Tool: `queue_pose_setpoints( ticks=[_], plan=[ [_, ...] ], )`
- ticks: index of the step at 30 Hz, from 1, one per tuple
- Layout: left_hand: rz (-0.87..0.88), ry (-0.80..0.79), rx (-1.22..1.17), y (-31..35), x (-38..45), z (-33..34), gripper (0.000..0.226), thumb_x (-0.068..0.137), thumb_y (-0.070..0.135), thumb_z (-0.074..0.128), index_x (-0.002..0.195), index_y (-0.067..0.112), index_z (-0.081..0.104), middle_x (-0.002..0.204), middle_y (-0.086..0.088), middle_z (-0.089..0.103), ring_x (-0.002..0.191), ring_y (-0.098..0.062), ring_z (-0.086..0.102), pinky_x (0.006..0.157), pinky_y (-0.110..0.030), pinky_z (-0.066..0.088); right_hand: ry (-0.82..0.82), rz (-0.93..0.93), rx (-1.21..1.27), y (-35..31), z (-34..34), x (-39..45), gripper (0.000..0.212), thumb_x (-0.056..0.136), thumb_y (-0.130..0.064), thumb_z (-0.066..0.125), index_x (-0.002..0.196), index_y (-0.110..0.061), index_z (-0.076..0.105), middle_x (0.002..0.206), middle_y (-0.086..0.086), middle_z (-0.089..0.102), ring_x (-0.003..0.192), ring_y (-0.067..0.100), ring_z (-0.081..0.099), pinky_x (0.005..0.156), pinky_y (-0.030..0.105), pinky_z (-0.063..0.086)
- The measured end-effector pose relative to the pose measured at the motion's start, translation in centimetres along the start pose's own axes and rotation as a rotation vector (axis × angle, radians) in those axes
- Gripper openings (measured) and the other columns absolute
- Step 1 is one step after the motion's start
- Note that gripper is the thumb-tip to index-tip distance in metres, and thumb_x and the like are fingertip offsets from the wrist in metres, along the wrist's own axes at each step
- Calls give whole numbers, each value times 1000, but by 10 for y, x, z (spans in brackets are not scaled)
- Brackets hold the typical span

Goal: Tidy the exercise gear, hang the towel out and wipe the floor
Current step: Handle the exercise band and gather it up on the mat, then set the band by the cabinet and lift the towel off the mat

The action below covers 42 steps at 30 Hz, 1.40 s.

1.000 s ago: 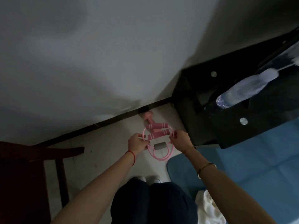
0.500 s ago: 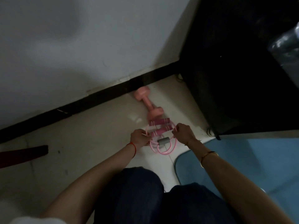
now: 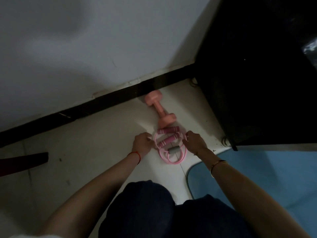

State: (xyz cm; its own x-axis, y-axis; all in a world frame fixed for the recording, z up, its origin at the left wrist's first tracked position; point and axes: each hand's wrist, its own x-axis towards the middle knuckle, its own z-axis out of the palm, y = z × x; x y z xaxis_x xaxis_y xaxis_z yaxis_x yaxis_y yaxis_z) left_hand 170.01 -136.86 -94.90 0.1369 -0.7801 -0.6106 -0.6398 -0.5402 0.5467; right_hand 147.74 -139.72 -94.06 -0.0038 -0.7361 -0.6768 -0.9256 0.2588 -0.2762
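A coiled pink jump rope (image 3: 169, 145) with two dark pink handles and a grey band lies on the pale floor tiles. My left hand (image 3: 142, 144) pinches the coil at its left side. My right hand (image 3: 194, 140) holds the coil's right side with curled fingers. Just beyond the rope a pink dumbbell (image 3: 160, 110) lies on the floor, one end against the black skirting board. No towel shows in this view.
A black cabinet (image 3: 257, 74) stands at the right against the white wall. A blue exercise mat (image 3: 257, 177) covers the floor at the lower right. A dark red chair part (image 3: 22, 162) juts in from the left. My knees fill the bottom.
The view has dropped closer to the floor; the bottle on the cabinet and the white cloth left the frame. Both hands brought the coiled rope down beside the dumbbell.
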Motion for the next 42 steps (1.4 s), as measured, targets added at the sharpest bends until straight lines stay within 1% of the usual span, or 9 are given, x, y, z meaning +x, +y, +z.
queue_pose_setpoints(
  ticks=[3,5,8,14,18,27,34,38,42],
  plan=[
    [88,109,-41,10,-17,-31,20,81,3,70,102,4,70,83,-16,73,81,-26,69,76,-22,48,34,-32,20,-14,-21,-18,40,95,-28,53,128,-6,48,127,17,57,115,33,54,89,38,48],
    [135,134,-34,24,-37,-62,19,83,5,69,102,6,68,81,-10,70,75,-22,67,78,-30,54,54,-41,71,-29,-45,-37,44,94,-30,55,132,-9,48,132,16,54,119,33,51,92,40,49],
    [149,135,26,57,-79,-117,25,87,12,68,112,9,66,94,-5,68,87,-21,65,81,-26,50,75,-86,127,-59,-90,-79,46,92,-32,57,132,-9,51,131,15,56,120,32,50,96,37,45],
    [246,137,171,149,-197,-231,29,90,17,64,118,10,65,116,-7,67,105,-24,63,89,-34,52,192,-175,124,-118,-210,-207,46,92,-30,57,134,-14,50,137,10,51,128,29,41,108,40,36],
    [352,163,209,220,-288,-306,29,90,20,66,118,11,66,118,-8,67,108,-25,63,92,-37,52,297,-200,108,-151,-301,-311,48,92,-32,55,136,-15,48,140,8,48,131,29,34,108,39,30],
    [581,304,222,356,-471,-433,30,87,17,69,116,10,66,113,-9,68,104,-26,59,91,-36,46,542,-285,178,-179,-461,-533,49,89,-24,62,136,-15,49,134,8,53,128,29,38,106,41,33],
    [775,303,259,407,-555,-472,31,88,19,69,118,12,66,117,-5,67,108,-23,58,94,-32,43,669,-198,234,-164,-493,-656,50,90,-26,62,137,-15,47,133,8,53,128,29,37,106,41,34],
    [872,242,291,424,-588,-471,32,88,18,69,119,12,66,117,-6,67,108,-25,58,95,-41,48,741,-113,287,-149,-482,-707,51,90,-27,62,138,-16,47,133,7,53,128,28,37,107,40,34],
    [960,169,323,436,-614,-456,32,89,17,68,120,11,65,117,-7,67,108,-24,58,95,-37,48,828,-28,356,-129,-462,-752,52,90,-26,62,138,-17,47,134,5,53,129,26,36,107,38,33]
  ],
)
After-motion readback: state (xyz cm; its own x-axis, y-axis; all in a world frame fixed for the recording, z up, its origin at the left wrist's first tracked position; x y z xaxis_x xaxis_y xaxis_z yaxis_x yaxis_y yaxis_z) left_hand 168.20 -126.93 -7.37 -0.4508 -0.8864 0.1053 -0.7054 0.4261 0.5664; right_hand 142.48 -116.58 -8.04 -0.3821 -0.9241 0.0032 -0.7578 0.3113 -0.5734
